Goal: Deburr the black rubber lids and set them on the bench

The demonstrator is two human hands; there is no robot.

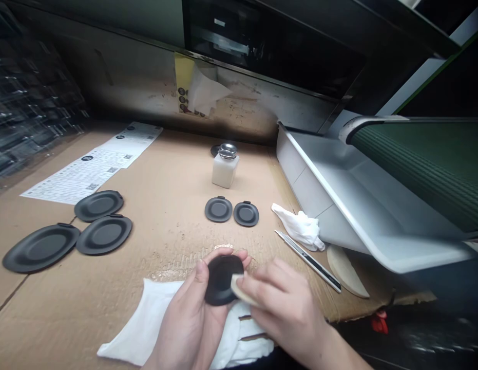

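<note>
My left hand (196, 308) is wrapped round a dark oval piece (219, 282) at the bottom centre. Pinched in my right hand (281, 298), a cream-coloured pad (242, 292) touches the right side of that piece. Beneath both hands lies a white cloth (134, 324). Two small dark pieces (218, 209) (246, 214) rest side by side ahead of my hands. Three larger dark pieces, one of them (103, 235) nearest the middle, lie at the left.
A square bottle (224, 172) with a metal top stands behind the small pieces. A white bin (327, 205), crumpled cloth (300, 228), cutter knife (308, 259) and another cream pad (344, 272) are at right. Printed sheets (77, 177) and stacked clear trays (26, 92) are at left.
</note>
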